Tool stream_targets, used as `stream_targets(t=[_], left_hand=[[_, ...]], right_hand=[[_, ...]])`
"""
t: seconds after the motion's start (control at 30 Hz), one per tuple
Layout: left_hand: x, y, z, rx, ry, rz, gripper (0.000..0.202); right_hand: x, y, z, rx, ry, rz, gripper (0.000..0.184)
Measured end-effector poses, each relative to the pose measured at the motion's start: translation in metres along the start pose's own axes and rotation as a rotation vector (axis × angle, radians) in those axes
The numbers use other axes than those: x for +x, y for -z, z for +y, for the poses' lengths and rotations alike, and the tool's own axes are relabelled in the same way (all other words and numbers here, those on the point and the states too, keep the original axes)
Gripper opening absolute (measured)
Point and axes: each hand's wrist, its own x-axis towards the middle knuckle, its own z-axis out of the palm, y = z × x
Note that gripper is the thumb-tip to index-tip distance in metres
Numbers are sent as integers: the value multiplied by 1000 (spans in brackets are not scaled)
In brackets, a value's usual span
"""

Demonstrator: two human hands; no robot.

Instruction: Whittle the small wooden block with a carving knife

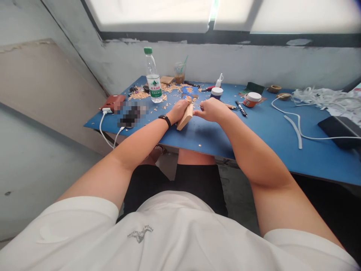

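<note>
My left hand (pixel 179 110), with a black watch on the wrist, is closed around a pale wooden block (pixel 185 121) that slants up from the table's front part. At its fingertips is a small brownish rounded piece (pixel 188 99), too small to make out clearly. My right hand (pixel 210 110) is closed on a carving tool whose thin metal blade (pixel 196 105) points left at the top of the block. The tool's handle is hidden in the palm, and the right thumb reaches toward the block's side.
Wood shavings (pixel 169 89) litter the blue table (pixel 214 137). A water bottle (pixel 155 84), a drink cup (pixel 179 74) and a blue block (pixel 190 91) stand behind. Rightward are paint jars (pixel 252 99), a marker (pixel 241 108) and a white cable (pixel 299 128). Leftward lies a brown case (pixel 113 103).
</note>
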Motion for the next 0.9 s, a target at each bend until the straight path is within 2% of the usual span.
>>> stream_targets(t=[0.1, 0.23, 0.33, 0.43, 0.57, 0.63, 0.73, 0.9], left_hand=[[-5, -7, 9, -52, 102, 36, 54], [-8, -14, 18, -143, 240, 57, 50], [-9, -13, 18, -159, 204, -11, 43], [-10, -6, 17, -99, 103, -73, 35], [-9, 1, 18, -1, -24, -93, 28], [-7, 1, 18, 30, -19, -72, 28], [-3, 0, 16, 13, 67, -16, 31], [-1, -2, 12, -32, 94, 2, 35]], right_hand=[[-3, 7, -1, 4, 40, -37, 67], [-8, 11, -2, 72, 127, -71, 52], [-10, 9, -2, 132, 148, -53, 48], [-7, 4, 0, 138, 147, -30, 48], [1, -5, 1, 131, 140, 20, 48], [4, -9, 0, 138, 142, 61, 49], [5, -12, -3, 124, 133, 96, 51], [2, -8, -10, 31, 76, 79, 52]])
